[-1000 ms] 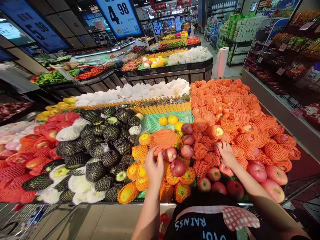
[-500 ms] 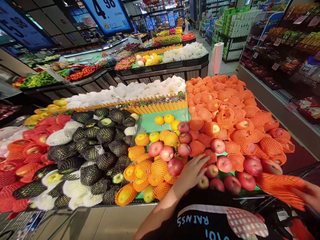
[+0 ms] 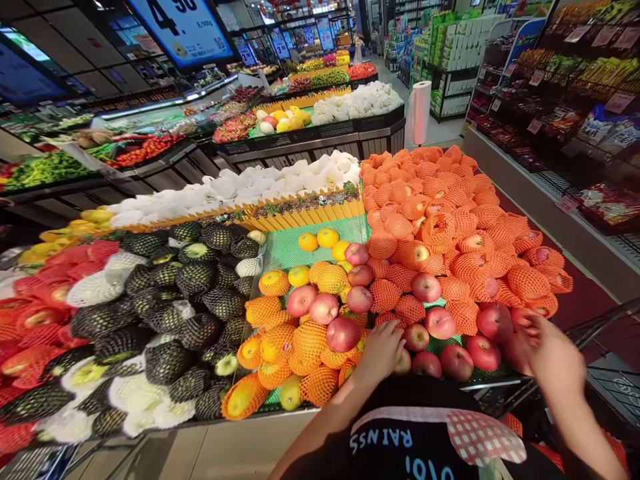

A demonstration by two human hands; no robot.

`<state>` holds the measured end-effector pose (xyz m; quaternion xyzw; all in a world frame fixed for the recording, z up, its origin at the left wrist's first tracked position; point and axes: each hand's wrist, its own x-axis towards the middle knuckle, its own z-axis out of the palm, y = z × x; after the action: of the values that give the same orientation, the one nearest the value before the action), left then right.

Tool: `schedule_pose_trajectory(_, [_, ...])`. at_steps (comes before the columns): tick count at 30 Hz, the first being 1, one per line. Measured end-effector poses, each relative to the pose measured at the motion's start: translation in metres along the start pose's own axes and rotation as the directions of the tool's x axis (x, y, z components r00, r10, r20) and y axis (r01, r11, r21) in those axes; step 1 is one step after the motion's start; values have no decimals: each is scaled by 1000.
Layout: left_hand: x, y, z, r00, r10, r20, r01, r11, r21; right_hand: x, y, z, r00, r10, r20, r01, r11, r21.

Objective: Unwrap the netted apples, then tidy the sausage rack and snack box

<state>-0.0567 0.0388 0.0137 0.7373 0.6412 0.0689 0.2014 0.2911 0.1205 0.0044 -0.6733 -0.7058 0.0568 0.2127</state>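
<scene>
**Several bare red apples (image 3: 457, 362) at the front, one price screen (image 3: 183, 30) above**

Head view: your hands are well apart. Your left hand (image 3: 383, 350), fingers bent, is at the left end of the loose apples, beside orange-netted fruit (image 3: 386, 297). Your right hand (image 3: 555, 353) blurs over the apples at the right end; you cannot tell from this whether either hand grips one. More bare apples lie on the netted oranges (image 3: 307, 347) to your left.

The price screen shows a large "4." with its next digits cut by the top edge, and "/500g" below. Your black apron (image 3: 400, 427) reads "RAINSS" upside down, its lower characters cut off. Shelf tags (image 3: 535, 127) at right are too small to read.
</scene>
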Motion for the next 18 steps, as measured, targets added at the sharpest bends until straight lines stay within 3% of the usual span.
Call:
schedule_pose_trajectory(1, [0,2,1,1000,14,3,-14,1000,-4,4,-31,17,980,-190,61,186,980,66])
schedule_pose_trajectory(3, [-3,6,1,999,36,-8,-36,999,-16,12,-91,54,789,-569,231,539,822,184])
schedule_pose_trajectory(5, [-7,7,-2,998,48,-28,-49,998,-36,18,-139,88,690,-671,271,678,730,81])
schedule_pose_trajectory(7, [-14,5,-7,998,47,-46,-50,997,-61,25,-166,116,630,-709,317,759,648,-60])
schedule_pose_trajectory(9, [-22,1,-12,997,42,-60,-47,995,-90,32,-175,134,589,-732,344,800,589,-115])
schedule_pose_trajectory(12, [-33,-6,-16,996,12,-87,-26,985,-173,44,-170,147,513,-767,386,837,547,-25])
schedule_pose_trajectory(16, [-35,-12,-4,990,-96,-102,42,900,-434,54,-151,144,387,-856,342,843,479,244])
schedule_pose_trajectory(18, [-29,-12,9,982,-179,-61,109,799,-591,51,-140,137,377,-883,281,817,460,348])
